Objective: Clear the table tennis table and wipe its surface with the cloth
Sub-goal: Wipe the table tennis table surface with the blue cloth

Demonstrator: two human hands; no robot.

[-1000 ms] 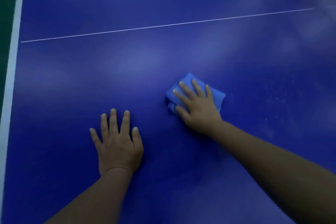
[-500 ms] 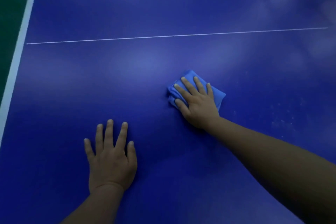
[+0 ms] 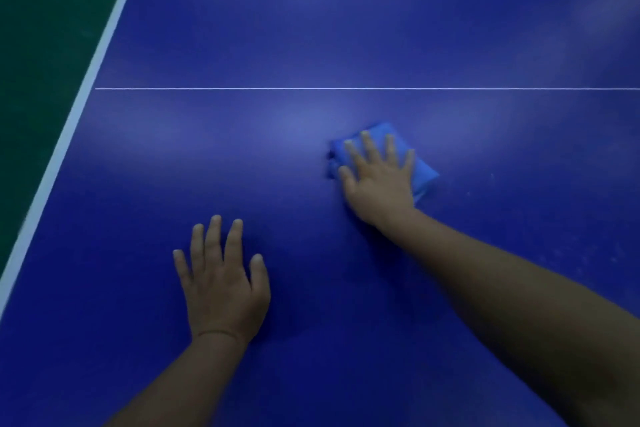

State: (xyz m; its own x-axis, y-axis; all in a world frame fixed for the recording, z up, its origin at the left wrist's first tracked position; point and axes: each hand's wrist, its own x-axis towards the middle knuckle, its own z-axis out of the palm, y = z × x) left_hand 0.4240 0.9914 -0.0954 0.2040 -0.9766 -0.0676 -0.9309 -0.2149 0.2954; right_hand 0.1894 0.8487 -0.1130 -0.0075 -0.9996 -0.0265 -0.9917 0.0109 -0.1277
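The blue table tennis table (image 3: 311, 28) fills the view. A folded light-blue cloth (image 3: 424, 173) lies on it right of centre, and my right hand (image 3: 379, 180) presses flat on top of it with fingers spread, covering most of it. My left hand (image 3: 221, 282) rests palm down on the bare surface nearer to me and to the left, fingers apart, holding nothing.
A thin white centre line (image 3: 346, 88) runs across the table beyond both hands. The table's white-edged left border (image 3: 69, 128) slants along the left, with green floor (image 3: 41, 45) past it. Faint pale specks (image 3: 554, 253) dot the surface at the right.
My right hand has slid the cloth slightly to the right and away. The view has turned, so more of the left edge and floor shows. My left hand stays planted.
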